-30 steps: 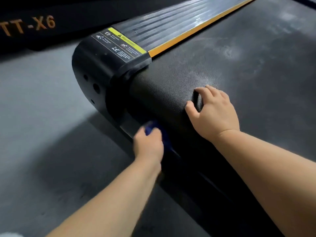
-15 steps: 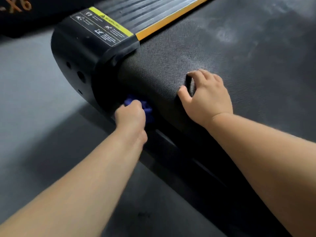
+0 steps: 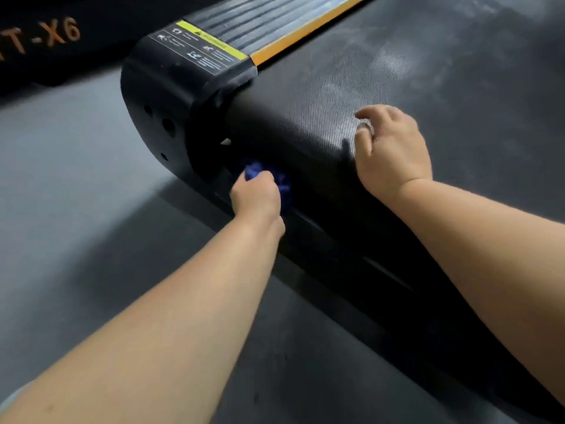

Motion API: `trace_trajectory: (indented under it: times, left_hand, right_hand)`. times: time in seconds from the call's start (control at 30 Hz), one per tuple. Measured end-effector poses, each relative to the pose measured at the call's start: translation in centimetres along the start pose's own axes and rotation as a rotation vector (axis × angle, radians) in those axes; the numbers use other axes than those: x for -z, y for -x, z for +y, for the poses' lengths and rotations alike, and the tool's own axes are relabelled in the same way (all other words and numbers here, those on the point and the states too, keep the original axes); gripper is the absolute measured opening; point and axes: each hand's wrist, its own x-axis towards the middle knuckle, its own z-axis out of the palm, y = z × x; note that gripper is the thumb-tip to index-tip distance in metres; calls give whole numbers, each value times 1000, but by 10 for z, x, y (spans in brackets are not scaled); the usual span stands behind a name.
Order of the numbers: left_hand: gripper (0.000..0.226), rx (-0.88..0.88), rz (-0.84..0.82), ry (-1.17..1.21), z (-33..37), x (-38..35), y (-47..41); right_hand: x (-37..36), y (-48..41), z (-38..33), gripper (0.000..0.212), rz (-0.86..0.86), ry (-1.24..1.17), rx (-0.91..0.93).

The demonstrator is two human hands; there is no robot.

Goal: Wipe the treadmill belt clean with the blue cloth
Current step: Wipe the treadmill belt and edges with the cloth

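Observation:
The black textured treadmill belt (image 3: 443, 96) curves down over the rear roller toward me, with pale dusty smears further up it. My left hand (image 3: 256, 198) grips the bunched blue cloth (image 3: 282, 186) and holds it against the curved end of the belt, low down and right beside the black end cap (image 3: 159, 96). My right hand (image 3: 394, 148) rests on top of the belt near its edge with bent fingers and holds nothing; it is motion-blurred.
A ribbed side rail (image 3: 263, 16) with an orange stripe and a yellow warning label (image 3: 198, 45) runs along the belt's left side. Grey floor (image 3: 61, 185) lies to the left. A dark base with orange lettering (image 3: 46, 35) stands at the upper left.
My left hand has slid the cloth leftward along the belt's curved end, toward the end cap. My right hand has stayed on top of the belt, shifting slightly.

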Motion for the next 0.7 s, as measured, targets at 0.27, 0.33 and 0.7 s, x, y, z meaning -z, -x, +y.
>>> trace_trajectory:
  times: [0.27, 0.33, 0.7]
  left_hand:
    - [16, 217, -151, -163, -71, -39, 119]
    - [14, 255, -205, -211, -87, -43, 140]
    - [32, 14, -176, -106, -57, -35, 72]
  right_hand:
    - [53, 87, 108, 40, 113, 158, -309]
    - [49, 84, 110, 37, 115, 137, -304]
    - [49, 93, 113, 30, 230, 87, -308]
